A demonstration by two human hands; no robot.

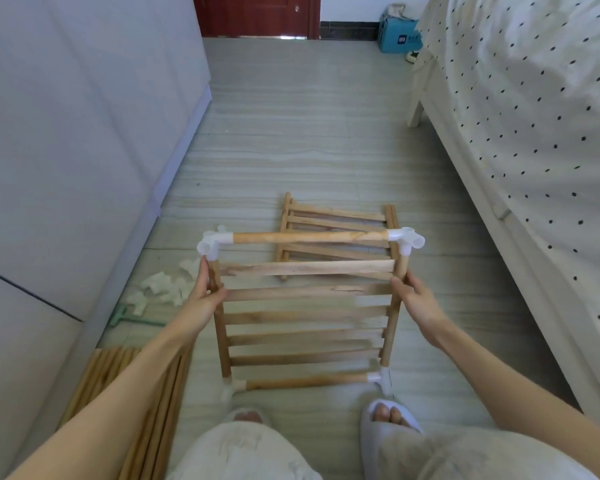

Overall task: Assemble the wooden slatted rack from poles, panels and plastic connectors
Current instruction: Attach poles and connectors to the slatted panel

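Head view: spare poles (146,403) lie bundled on the floor at left, loose white connectors (160,287) beyond them. The left hand (201,299) grips the left rail of a slatted panel (305,317) held above the floor, connectors at its corners; the right hand (416,301) grips the right rail. Other panels (336,220) lie flat behind. A dotted bed (534,133) fills the right.

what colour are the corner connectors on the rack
White plastic; the connectors show clearly in the head view.
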